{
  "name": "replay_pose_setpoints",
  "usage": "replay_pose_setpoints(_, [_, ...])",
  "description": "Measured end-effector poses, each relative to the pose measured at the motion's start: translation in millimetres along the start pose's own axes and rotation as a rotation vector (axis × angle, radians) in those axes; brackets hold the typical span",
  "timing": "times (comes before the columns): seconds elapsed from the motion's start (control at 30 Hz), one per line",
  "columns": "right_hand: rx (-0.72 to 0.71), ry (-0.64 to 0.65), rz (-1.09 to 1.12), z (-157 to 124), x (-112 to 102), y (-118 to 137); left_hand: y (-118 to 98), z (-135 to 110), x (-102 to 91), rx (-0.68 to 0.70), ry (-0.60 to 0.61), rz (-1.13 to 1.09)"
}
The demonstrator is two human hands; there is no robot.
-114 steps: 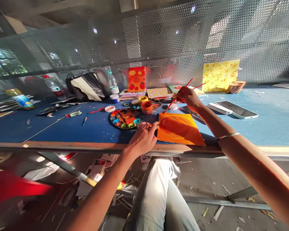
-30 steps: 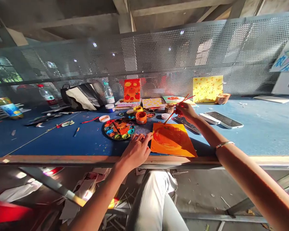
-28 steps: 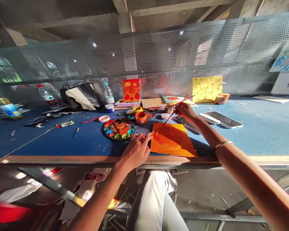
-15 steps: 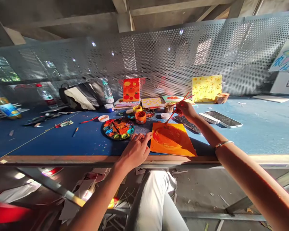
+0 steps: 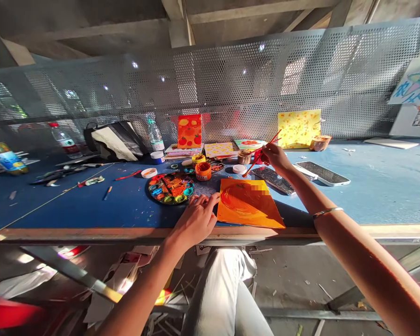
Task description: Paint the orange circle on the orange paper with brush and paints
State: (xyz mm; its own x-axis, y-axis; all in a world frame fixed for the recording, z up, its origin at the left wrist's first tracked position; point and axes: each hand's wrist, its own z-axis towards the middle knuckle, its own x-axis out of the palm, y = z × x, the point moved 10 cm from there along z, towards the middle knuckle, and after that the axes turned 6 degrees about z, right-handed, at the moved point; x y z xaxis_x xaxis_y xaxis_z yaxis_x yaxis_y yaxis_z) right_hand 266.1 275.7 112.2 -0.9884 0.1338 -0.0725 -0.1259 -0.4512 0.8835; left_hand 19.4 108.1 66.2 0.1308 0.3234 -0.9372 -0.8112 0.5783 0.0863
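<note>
A square board (image 5: 245, 212) covered in orange paint, with a darker red-orange round swirl, lies at the table's front edge. My left hand (image 5: 198, 217) rests at its left side, fingers spread and fingertips against the board's edge. Above the board's far edge, my right hand (image 5: 275, 156) pinches a red paintbrush (image 5: 255, 164), bristles slanting down to the left. The tip seems just off the far edge; whether it touches anything I cannot tell. Left of the board are a round paint palette (image 5: 170, 189) with several colours and an open jar of orange paint (image 5: 203, 171).
Behind the right hand's wrist lie a dark phone-like slab (image 5: 271, 179) and a white-edged phone (image 5: 324, 173). A yellow jar (image 5: 199, 160), white lid (image 5: 239, 169), brown cup (image 5: 244, 157), plastic bottle (image 5: 155, 135) and painted cards (image 5: 190, 131) stand farther back, before a perforated metal screen (image 5: 224, 84).
The brush tip has lifted off the board's upper part and moved to its far edge. My right hand has shifted slightly right; my left hand stays by the board.
</note>
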Motion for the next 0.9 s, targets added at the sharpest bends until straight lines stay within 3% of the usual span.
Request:
replay_pose_setpoints(0.43, [0.083, 0.125, -0.323, 31.4, 40.9, -20.8, 0.6, -1.6, -0.6, 0.001, -0.005, 0.013])
replay_pose_setpoints(0.67, [0.018, 0.105, -0.431, 25.9, 40.8, -14.9, 2.3, -1.0, 1.2, -0.015, 0.004, 0.031])
replay_pose_setpoints(0.9, [-0.036, 0.007, -0.450, 23.8, 26.4, -4.8, 0.7, 0.2, 1.4, -0.005, 0.009, 0.034])
